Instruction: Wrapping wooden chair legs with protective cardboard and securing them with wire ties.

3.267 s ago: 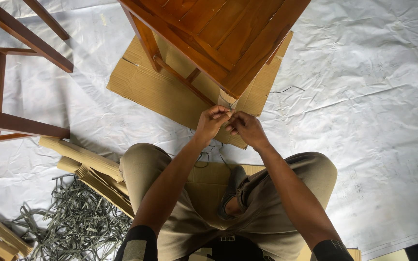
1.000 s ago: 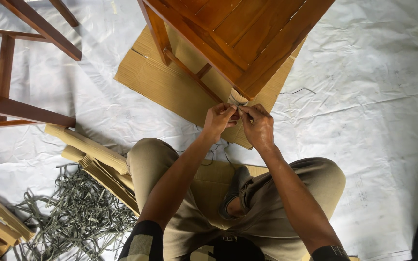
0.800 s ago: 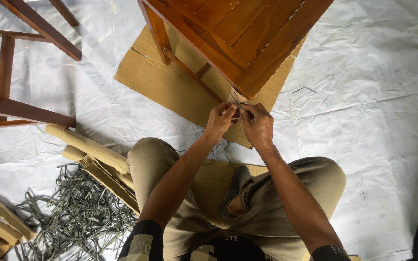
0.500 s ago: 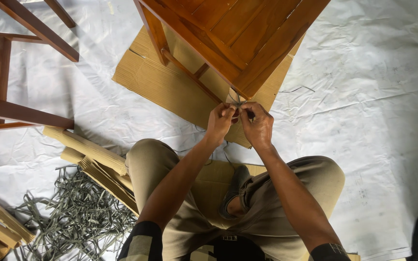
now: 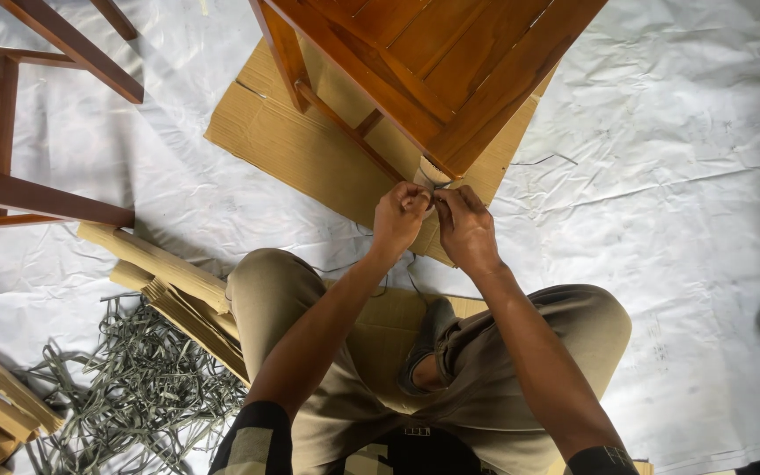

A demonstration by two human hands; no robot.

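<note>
I see my left hand (image 5: 399, 216) and right hand (image 5: 465, 225) close together, fingertips pinching a thin grey string (image 5: 440, 186). The string sits at the paper-wrapped leg (image 5: 431, 172) under the corner of the brown wooden table (image 5: 433, 62). The table stands on flat cardboard (image 5: 310, 154). Grey straps (image 5: 138, 387) lie in a pile by my left knee.

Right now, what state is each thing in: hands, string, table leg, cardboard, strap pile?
Left hand: pinching the string, fingers closed.
Right hand: pinching the string, fingers closed.
String: looped round the wrapped leg.
Table leg: upright, wrapped in cardboard.
Cardboard sheet: flat under the table.
Strap pile: loose, tangled on the floor sheet.
Folded cardboard strips: stacked beside the knee.
</note>
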